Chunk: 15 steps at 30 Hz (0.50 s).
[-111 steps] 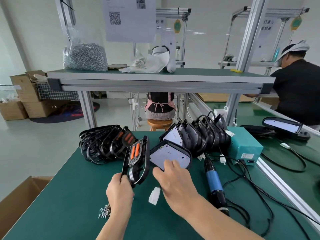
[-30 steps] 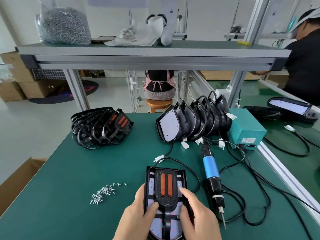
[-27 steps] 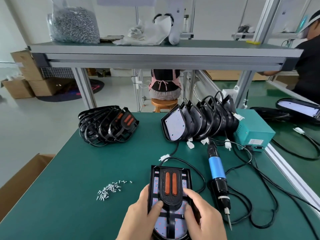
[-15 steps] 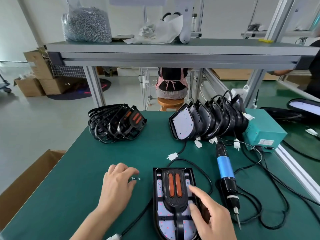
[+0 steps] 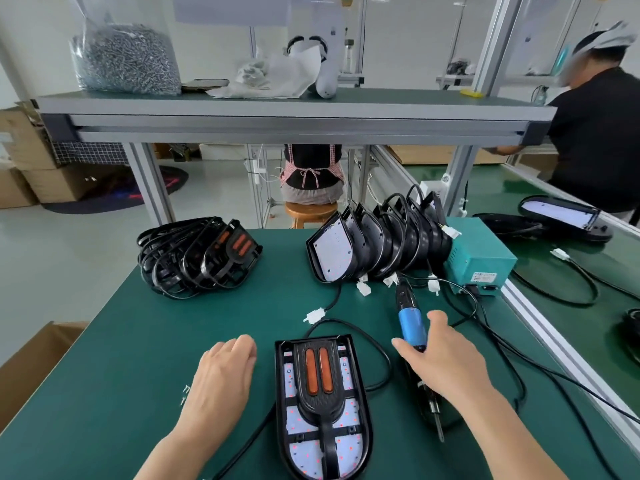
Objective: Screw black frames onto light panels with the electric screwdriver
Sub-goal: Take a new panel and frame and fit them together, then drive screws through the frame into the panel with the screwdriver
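Note:
A light panel (image 5: 294,455) lies flat on the green table (image 5: 138,341) close in front of me, and a black frame (image 5: 320,407) with two orange reflectors sits on top of it. My left hand (image 5: 221,375) rests palm down left of the panel over the loose screws (image 5: 185,393); its fingertips bend down out of sight. My right hand (image 5: 446,355) hovers over the electric screwdriver (image 5: 410,327), thumb and fingers spread on either side of its blue body without closing. The screwdriver lies on the table right of the panel, bit pointing toward me.
A pile of black frames (image 5: 197,258) sits far left, a row of upright light panels (image 5: 367,251) far centre, beside a teal power box (image 5: 479,259). Cables (image 5: 502,344) loop across the right. A bag of screws (image 5: 124,60) stands on the shelf. A person (image 5: 602,133) works at right.
My right hand left the frame and moved right over the screwdriver. My left hand stayed over the screws, shifted slightly toward the panel. The framed panel has not moved.

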Each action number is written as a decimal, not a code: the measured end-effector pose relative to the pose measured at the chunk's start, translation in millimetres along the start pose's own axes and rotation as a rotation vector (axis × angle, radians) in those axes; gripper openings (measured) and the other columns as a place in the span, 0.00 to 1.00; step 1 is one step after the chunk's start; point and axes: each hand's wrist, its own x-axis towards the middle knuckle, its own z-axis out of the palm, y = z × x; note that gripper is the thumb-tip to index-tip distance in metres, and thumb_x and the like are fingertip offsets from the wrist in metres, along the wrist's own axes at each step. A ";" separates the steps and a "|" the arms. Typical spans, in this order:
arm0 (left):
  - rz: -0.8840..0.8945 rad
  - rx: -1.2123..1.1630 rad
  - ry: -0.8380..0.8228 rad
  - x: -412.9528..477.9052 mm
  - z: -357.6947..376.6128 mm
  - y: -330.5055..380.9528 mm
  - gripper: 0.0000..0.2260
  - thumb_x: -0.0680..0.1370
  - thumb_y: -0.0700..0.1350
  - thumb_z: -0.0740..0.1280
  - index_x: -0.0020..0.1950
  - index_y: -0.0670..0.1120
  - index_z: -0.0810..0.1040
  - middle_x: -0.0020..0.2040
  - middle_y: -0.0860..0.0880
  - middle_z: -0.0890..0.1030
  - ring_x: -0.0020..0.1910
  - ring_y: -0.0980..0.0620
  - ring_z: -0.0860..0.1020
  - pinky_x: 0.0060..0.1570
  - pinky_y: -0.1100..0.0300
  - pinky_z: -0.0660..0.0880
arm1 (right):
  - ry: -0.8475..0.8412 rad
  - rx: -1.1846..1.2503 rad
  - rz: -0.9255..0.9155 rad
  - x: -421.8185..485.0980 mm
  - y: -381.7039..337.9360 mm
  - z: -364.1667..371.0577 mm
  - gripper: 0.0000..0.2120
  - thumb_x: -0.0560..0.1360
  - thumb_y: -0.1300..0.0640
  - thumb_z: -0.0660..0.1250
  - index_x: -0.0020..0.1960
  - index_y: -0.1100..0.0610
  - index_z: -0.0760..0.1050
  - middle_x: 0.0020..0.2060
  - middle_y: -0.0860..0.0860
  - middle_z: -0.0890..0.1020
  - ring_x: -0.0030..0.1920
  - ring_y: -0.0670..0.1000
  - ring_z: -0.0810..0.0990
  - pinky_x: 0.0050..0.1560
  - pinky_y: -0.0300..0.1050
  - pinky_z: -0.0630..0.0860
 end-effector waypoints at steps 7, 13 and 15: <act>-0.144 0.000 -0.110 5.8 -11.4 -16.2 0.08 0.80 0.37 0.65 0.52 0.47 0.83 0.47 0.52 0.80 0.51 0.48 0.76 0.56 0.55 0.71 | -0.058 0.110 0.126 23.3 -1.6 5.7 0.19 0.72 0.46 0.70 0.50 0.55 0.64 0.41 0.50 0.77 0.37 0.50 0.76 0.33 0.45 0.67; -0.145 0.131 -0.249 19.8 -11.9 -7.8 0.06 0.78 0.52 0.70 0.47 0.51 0.77 0.43 0.55 0.75 0.48 0.51 0.74 0.48 0.59 0.68 | -0.106 0.948 0.223 12.4 7.5 2.1 0.16 0.68 0.55 0.75 0.54 0.55 0.75 0.42 0.54 0.77 0.39 0.55 0.74 0.40 0.48 0.69; -0.153 0.205 -0.344 27.7 -9.5 -2.6 0.05 0.78 0.46 0.69 0.46 0.51 0.73 0.45 0.54 0.75 0.48 0.50 0.74 0.45 0.59 0.68 | -0.136 1.205 0.241 7.4 7.4 -0.9 0.14 0.71 0.57 0.75 0.54 0.57 0.77 0.39 0.54 0.76 0.36 0.54 0.73 0.39 0.47 0.69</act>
